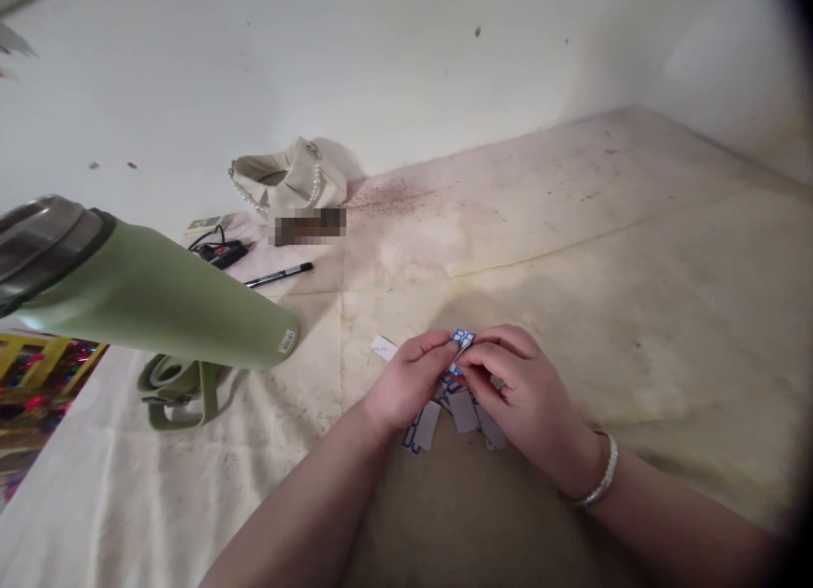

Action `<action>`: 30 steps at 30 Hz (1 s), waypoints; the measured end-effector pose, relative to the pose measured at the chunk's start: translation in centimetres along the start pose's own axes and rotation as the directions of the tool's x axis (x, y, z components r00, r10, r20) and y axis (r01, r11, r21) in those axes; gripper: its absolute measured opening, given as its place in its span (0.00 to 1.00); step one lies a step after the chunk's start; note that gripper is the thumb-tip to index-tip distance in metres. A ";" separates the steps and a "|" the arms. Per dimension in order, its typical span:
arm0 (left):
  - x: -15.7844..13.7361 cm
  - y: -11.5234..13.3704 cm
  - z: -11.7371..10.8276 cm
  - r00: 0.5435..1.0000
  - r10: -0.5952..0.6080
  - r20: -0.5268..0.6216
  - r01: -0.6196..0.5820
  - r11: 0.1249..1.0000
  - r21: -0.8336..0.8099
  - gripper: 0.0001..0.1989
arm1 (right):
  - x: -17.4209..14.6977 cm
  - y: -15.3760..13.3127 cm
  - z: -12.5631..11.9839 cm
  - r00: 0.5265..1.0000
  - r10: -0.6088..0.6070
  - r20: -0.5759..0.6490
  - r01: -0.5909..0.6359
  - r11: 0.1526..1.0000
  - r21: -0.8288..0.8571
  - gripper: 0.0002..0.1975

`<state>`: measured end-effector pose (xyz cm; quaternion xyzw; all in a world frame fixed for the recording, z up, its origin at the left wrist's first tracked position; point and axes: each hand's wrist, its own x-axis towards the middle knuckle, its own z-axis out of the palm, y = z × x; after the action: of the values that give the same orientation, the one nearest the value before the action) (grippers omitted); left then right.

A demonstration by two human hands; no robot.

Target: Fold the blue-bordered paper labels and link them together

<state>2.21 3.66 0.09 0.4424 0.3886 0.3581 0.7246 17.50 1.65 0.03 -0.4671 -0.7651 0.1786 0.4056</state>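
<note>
My left hand (408, 381) and my right hand (530, 395) meet over the cloth, fingertips close together. Between them they pinch a small white piece with blue outlines (463, 338), perhaps paper or card; its exact kind I cannot make out. Just below my fingers lie several similar pieces, partly hidden by the hands, among them a pale rectangular card (428, 425) with a blue-outlined edge and another pale card (464, 412). A small white slip (384, 347) with faint writing rests left of my left hand. A bracelet (603, 471) circles my right wrist.
A large green tumbler (158, 291) with a metal top stands at left, beside a green strapped lid (181, 393). Farther back are a black pen (279, 274), a dark cabled object (219, 251) and a cream handbag (289, 174). A stained cream cloth (572, 317) covers the table.
</note>
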 end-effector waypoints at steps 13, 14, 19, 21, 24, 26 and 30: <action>0.1 -0.2 0.3 0.998 0.052 -0.035 -0.048 0.993 0.107 0.14 | -0.2 0.1 0.1 0.998 0.063 0.021 -0.065 0.992 0.105 0.04; 0.1 -0.2 0.4 0.998 0.056 -0.040 -0.052 0.994 0.101 0.14 | -0.2 0.0 0.1 0.998 0.069 0.015 -0.070 0.990 0.126 0.05; 0.1 -0.4 0.8 0.986 0.073 -0.152 -0.059 0.994 0.095 0.13 | -0.3 -0.4 -0.2 0.994 0.102 -0.038 -0.093 0.978 0.184 0.07; 0.2 -0.4 0.9 0.965 0.110 -0.236 -0.083 0.989 0.125 0.14 | -0.2 -0.5 -0.3 0.992 0.116 -0.047 -0.105 0.975 0.194 0.06; 0.2 -0.3 0.9 0.942 0.161 -0.296 -0.117 0.980 0.163 0.13 | -0.1 -0.5 -0.3 0.990 0.139 -0.036 -0.129 0.971 0.202 0.06; 0.2 -0.3 0.8 0.942 0.155 -0.298 -0.108 0.980 0.169 0.12 | -0.1 -0.4 -0.3 0.989 0.146 -0.024 -0.138 0.969 0.205 0.05; 0.1 -0.5 0.6 0.953 0.147 -0.264 -0.078 0.964 0.255 0.12 | -0.2 -0.3 -0.1 0.982 0.187 -0.020 -0.179 0.960 0.214 0.07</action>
<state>2.84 3.41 -0.20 0.4936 0.5018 0.4082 0.5814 17.43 1.31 0.21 -0.4936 -0.6870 0.2861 0.4500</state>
